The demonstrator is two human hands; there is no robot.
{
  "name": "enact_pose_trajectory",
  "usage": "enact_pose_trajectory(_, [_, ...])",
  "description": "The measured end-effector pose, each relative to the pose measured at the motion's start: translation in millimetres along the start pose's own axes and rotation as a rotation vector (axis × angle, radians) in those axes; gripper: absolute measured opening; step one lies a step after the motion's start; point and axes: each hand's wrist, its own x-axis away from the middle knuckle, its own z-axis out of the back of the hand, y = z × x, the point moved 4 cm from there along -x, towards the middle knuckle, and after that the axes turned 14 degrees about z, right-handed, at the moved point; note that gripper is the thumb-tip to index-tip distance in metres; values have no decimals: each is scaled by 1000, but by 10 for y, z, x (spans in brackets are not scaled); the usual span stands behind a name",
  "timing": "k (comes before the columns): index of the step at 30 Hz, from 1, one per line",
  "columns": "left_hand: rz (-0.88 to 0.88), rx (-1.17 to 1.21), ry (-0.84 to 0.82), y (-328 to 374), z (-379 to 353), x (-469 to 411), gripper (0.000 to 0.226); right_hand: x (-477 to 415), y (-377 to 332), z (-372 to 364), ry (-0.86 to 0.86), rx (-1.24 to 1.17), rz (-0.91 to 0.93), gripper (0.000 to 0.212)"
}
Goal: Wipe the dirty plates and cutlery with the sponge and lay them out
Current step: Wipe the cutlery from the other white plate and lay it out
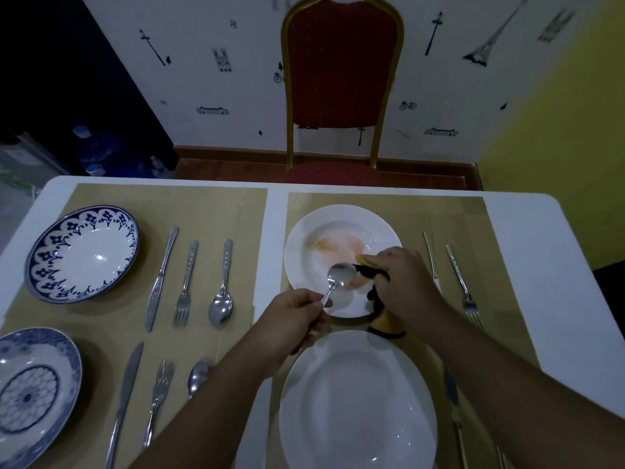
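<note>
1. White table [527, 265] with rounded far corners carries two tan woven placemats, the left placemat [203, 211] and the right placemat [473, 211], with a bare white strip between them.
2. The left hand [291, 319] pinches the thin handle of a small steel spoon [341, 274], fingers curled round it, with the bowl facing up.
3. The right hand [402, 282] is curled round a yellow-and-black sponge [385, 321], and the sponge's front end lies against the right edge of the spoon's bowl.
4. Both are held over the near part of a round white plate with orange smears [304, 245], whose left rim reaches the right placemat's left edge.
5. Just nearer, close below the wrists, lies a clean white deep plate [355, 401]; the sponge's tail hangs by its far rim.
6. Right of the hands, a steel knife [431, 258] and a steel fork [461, 282] lie on the same mat, partly hidden by the right forearm; beyond the mat's right edge the tabletop is bare white.
7. On the left placemat, well apart from the hands, are a blue-rimmed patterned plate [44, 255] and a blue mesh-patterned plate [33, 390], each with a knife, fork and spoon laid in a row beside it.
8. Past the table's far edge stands a red chair with a gold frame [341, 62], against a white wall with black decals.
</note>
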Motion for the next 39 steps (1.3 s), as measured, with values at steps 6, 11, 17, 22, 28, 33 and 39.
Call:
enact_pose_trajectory(6, [-39, -145, 142, 17, -59, -17, 28, 174, -141, 204, 165, -150, -64, 49])
enact_pose_trajectory(11, [-239, -277, 237, 163, -281, 86, 28, 412, -96, 384, 225, -213, -92, 49])
enact_pose_trajectory(17, [-305, -248, 209, 335, -807, 237, 26, 805, 184, 733, 269, -309, -221, 42])
enact_pose_trajectory(22, [-186, -180, 55, 354, -1398, 232, 22, 1143, 531, 1025, 309, -298, -261, 44])
enact_pose_trajectory(28, [-124, -176, 76, 171, -2042, 4, 15, 1587, 992, 1236, 302, -268, -278, 42])
enact_pose_trajectory(33, [-118, -270, 125, 144, -2445, -337, 11, 1759, 1406, 1281, 256, -243, -340, 42])
enact_pose_trajectory(39, [-185, -342, 210, 406, -2825, -749, 8, 1657, 1770, 1381, 199, -184, -329, 40])
